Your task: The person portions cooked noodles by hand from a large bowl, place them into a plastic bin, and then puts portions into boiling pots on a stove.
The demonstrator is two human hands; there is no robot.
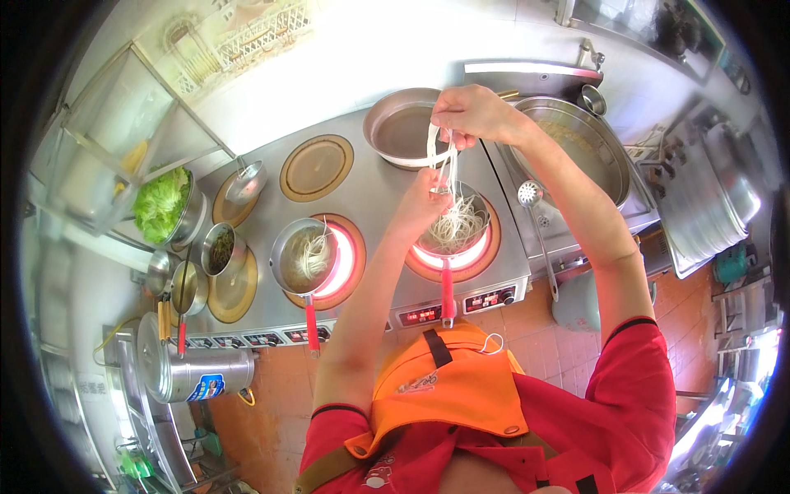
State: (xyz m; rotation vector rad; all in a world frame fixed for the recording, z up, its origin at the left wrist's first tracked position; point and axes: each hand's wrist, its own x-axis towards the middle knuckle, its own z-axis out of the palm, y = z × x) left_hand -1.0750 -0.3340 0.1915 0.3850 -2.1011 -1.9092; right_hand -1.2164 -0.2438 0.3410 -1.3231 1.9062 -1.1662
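Observation:
White noodles (pixel 457 225) lie in a small red-handled saucepan (pixel 430 244) over a glowing burner. Above that pan my right hand (pixel 472 117) pinches the upper end of a looped bundle of noodles. Lower down, my left hand (pixel 427 197) grips the same strands just over the pan's rim, and they trail to the noodles beneath. To the left, a second red-handled saucepan (pixel 276 254) holds liquid and a clump of noodles (pixel 313 256), set partly over another glowing burner (pixel 341 259). Behind my hands stands a wide shallow pan (pixel 386 117) with liquid in it.
A large steel pot (pixel 623 179) of broth stands at right, with a perforated ladle (pixel 531 194) before it. Lettuce (pixel 162 204) in a bowl, a pot of dark greens (pixel 221 248) and a strainer (pixel 245 182) are at left. A lidded steel barrel (pixel 203 370) stands lower left.

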